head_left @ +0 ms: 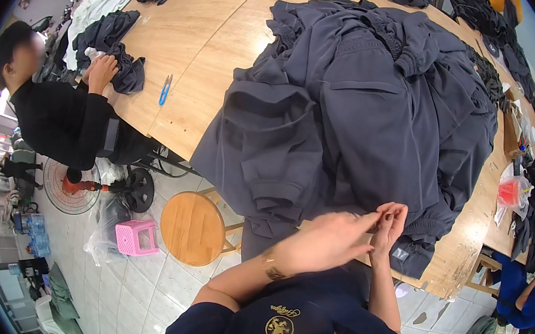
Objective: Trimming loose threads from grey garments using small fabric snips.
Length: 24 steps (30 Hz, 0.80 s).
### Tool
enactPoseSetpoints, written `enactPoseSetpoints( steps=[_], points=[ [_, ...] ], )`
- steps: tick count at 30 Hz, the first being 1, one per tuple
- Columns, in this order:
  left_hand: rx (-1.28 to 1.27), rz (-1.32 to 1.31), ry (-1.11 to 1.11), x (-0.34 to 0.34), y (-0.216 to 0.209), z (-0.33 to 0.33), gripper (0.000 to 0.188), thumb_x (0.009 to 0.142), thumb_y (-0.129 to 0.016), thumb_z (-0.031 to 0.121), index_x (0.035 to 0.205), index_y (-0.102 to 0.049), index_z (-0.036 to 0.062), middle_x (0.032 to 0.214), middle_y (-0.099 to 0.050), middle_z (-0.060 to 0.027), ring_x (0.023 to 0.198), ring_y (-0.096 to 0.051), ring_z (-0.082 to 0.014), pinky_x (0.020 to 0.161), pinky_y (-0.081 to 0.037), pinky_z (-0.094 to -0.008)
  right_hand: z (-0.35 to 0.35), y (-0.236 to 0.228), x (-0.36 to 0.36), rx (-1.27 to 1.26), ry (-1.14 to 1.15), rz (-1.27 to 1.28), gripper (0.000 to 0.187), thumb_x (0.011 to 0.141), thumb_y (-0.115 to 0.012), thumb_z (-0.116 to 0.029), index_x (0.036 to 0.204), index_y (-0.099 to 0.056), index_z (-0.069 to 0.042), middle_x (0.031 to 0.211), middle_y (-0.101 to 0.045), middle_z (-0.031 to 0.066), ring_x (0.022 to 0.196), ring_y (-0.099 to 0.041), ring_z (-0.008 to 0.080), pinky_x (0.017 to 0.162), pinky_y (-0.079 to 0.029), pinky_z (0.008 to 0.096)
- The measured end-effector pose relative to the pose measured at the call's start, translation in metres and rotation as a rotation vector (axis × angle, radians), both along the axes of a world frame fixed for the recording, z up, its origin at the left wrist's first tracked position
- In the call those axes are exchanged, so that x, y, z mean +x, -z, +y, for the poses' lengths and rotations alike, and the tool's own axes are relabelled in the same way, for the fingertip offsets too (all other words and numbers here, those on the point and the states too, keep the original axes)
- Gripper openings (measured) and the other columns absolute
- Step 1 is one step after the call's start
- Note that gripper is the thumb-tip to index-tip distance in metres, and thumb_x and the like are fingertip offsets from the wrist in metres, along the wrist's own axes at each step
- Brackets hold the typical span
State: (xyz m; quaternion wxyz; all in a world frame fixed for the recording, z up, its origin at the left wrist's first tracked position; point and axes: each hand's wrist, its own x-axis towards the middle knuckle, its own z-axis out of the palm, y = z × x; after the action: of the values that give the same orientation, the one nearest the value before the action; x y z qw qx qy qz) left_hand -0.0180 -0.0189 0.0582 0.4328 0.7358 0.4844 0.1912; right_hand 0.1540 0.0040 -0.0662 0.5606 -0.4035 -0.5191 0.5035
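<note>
My left hand, with a gold bracelet at the wrist, reaches across in front of me. Its fingers stretch toward my right hand, the thumb standing apart, and I see nothing held in it. My right hand is raised beside it, thumb and fingers pressed together; anything pinched there is too small to make out. Both hands meet just over the near edge of a big heap of dark grey trousers. Elastic waistbands, a welt pocket and gathered cuffs show on the heap.
The heap lies on a wooden table, with blue-handled thread snips to its left. A person handles dark cloth at the left; another works far right. A round stool, a pink stool and a fan stand on the floor.
</note>
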Motion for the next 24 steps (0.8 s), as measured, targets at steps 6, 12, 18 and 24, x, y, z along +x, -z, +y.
enactPoseSetpoints(
  steps=[6,12,18,24],
  points=[
    [0.265,0.095,-0.581,-0.062,0.004,0.013,0.02,0.081,-0.066,0.013,0.097,-0.062,0.0017,0.088,-0.067,-0.0133,0.08,-0.066,-0.0253,0.068,-0.05,-0.0313,0.009,0.001,0.003,-0.059,0.093,0.153,0.021,0.098,-0.044,-0.026,0.09,-0.036,-0.008,0.072,-0.044,0.0049,0.053,-0.04,0.0084,0.045,-0.036,0.0202],
    [0.351,0.285,-0.857,-0.093,0.05,0.039,0.013,0.081,-0.066,0.014,0.088,-0.064,0.0027,0.078,-0.065,-0.0104,0.074,-0.063,-0.024,0.064,-0.048,-0.0321,0.006,0.003,0.0,-0.069,0.059,0.098,0.018,0.099,-0.042,-0.023,0.09,-0.036,-0.008,0.072,-0.044,0.0041,0.05,-0.038,0.0076,0.045,-0.035,0.0199],
    [0.341,0.581,-0.732,-0.071,0.089,0.054,0.062,0.069,-0.079,0.027,0.119,-0.05,0.0047,0.088,-0.06,-0.017,0.08,-0.059,-0.0324,0.071,-0.049,-0.0408,0.004,-0.002,0.001,-0.091,0.048,0.061,0.016,0.099,-0.042,-0.021,0.09,-0.037,-0.009,0.072,-0.044,0.0035,0.05,-0.038,0.0071,0.045,-0.034,0.0194],
    [0.192,0.455,-0.76,-0.056,0.103,0.016,0.08,0.067,-0.08,0.021,0.132,-0.039,0.0024,0.084,-0.056,-0.0133,0.075,-0.058,-0.0296,0.069,-0.049,-0.0389,0.016,-0.006,-0.036,-0.023,0.008,-0.232,0.02,0.087,-0.059,-0.004,0.092,-0.04,-0.006,0.071,-0.05,0.0016,0.056,-0.047,0.0067,0.051,-0.039,0.0207]
  ],
)
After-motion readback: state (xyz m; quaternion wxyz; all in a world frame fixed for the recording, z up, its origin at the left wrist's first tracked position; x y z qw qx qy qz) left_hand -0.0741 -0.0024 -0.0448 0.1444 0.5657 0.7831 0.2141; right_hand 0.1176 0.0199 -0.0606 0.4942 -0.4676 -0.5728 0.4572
